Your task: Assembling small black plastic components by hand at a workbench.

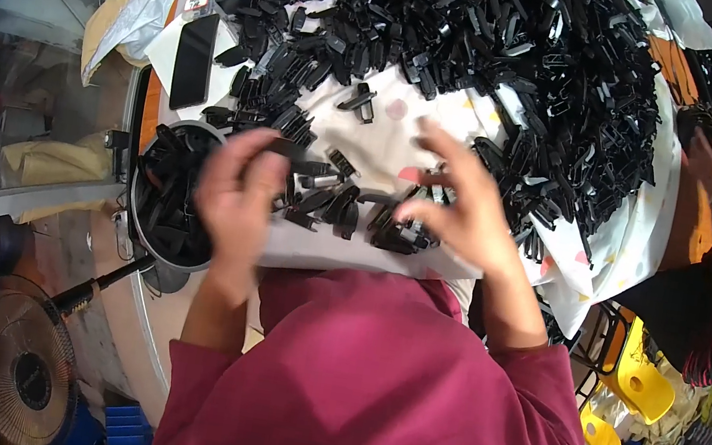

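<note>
The left hand [236,191] hovers over the near edge of the desk, fingers curled together and blurred; a small black clip [286,148] sits at its fingertips, but whether it is pinched cannot be told. The right hand [456,201] is beside it, fingers spread and slightly bent over a loose cluster of black clips [358,209] lying on the white cloth [387,140] between the two hands.

Farther back, a large heap of clips [510,52] covers most of the cloth, reaching the far edge and the right side, and crowds close behind the right hand. At the desk's left edge, just beside the left hand, stands a round bucket [136,217] partly filled with the same black pieces. A dark phone [193,60] lies near the far left corner on white paper. On the right, another person's hand [706,160] rests by the desk's right edge. A fan [17,365] stands on the floor at lower left, and yellow stools [641,380] stand at the right.
</note>
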A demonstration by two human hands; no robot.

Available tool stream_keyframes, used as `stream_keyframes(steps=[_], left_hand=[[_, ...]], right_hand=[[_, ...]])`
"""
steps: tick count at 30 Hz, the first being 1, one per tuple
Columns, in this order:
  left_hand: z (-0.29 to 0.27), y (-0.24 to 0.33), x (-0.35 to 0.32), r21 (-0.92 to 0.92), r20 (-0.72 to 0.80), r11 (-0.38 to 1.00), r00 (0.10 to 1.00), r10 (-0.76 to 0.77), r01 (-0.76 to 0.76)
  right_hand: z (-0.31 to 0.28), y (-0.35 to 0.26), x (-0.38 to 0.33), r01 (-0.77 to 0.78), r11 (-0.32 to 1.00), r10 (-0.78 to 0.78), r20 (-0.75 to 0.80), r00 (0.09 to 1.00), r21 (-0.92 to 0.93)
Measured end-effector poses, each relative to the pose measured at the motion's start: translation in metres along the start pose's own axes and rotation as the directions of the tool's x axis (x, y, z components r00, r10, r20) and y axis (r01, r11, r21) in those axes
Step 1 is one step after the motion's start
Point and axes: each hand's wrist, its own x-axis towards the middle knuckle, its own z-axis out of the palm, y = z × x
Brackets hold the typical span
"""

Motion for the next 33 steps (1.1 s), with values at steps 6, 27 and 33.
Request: stream_keyframes(steps=[6,27,33], left_hand=[[-0.100,-0.010,0.026,0.892,0.029,0.420,0.950,0.310,-0.164],[0.031,-0.035,0.028,-0.024,0.566,0.895,0.744,-0.355,0.445],[0.043,-0.013,0.017,-0.344,0.611,0.839,0.779,-0.140,0.421]], right_hand=[[-0.006,0.027,0.013,-0.108,0.973,0.084,-0.125,0.989,-0.205],[0.029,0.043,0.023,-0.271,0.830,0.282,0.052,0.958,0.487],[0.011,0.003,0.020,-0.291,0.369,0.369,0.148,0.917,0.882]])
